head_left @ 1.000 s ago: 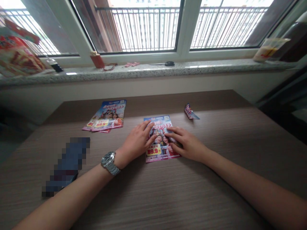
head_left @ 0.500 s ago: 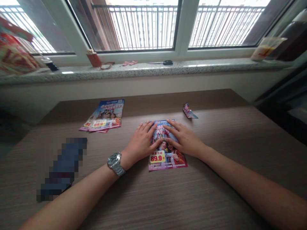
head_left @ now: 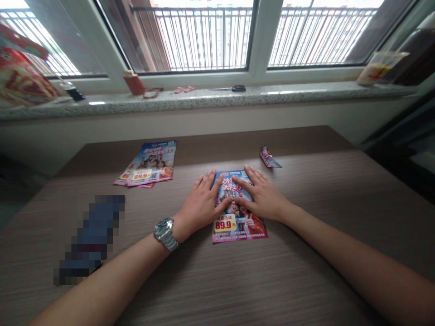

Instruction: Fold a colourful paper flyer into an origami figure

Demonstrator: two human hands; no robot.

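A colourful printed flyer (head_left: pixel 240 228) with "89.9" in a yellow box lies flat on the wooden table (head_left: pixel 217 280). My left hand (head_left: pixel 202 199) rests on its left side, fingers stretched out, thumb across the print. On the flyer's right side lies my right hand (head_left: pixel 263 192), its fingers spread and palm down. Both thumbs nearly meet near the flyer's middle. Part of the print is hidden beneath the hands. Beyond my right hand stands a small folded piece of similar printed paper (head_left: pixel 269 157). A metal watch (head_left: pixel 166 232) is on my left wrist.
Several similar flyers (head_left: pixel 152 163) overlap at the back left. A blurred-out dark blue object (head_left: pixel 91 237) lies near my left forearm. Along the stone windowsill (head_left: pixel 278 96) are scissors (head_left: pixel 236 88), a small red box (head_left: pixel 133 83), a plastic cup (head_left: pixel 379 68) and a food package (head_left: pixel 23 77).
My right hand's fingers have spread and shifted slightly outward, uncovering more of the flyer's top right corner. My left hand stays on the flyer. The view has shifted very slightly.
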